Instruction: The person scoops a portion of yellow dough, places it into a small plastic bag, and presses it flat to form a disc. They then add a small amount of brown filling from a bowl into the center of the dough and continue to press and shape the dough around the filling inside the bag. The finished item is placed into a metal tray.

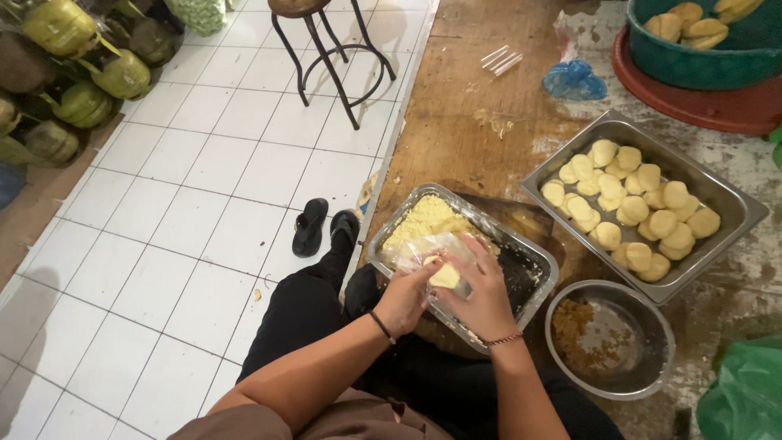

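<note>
hands (444,289) | clear plastic sheet (423,248) around pale dough piece (445,277)

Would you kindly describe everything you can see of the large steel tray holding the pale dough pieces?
The large steel tray is a rectangular, deep-walled pan of dull, brushed metal with a rolled rim and rounded corners. It lies flat and at an angle on the worn wooden table, right of both hands. Pale yellow dough pieces, rounded and flattened, are piled in the middle, with bare metal showing along the edges. Its near corner sits close to the round metal bowl; contact cannot be told.
</note>
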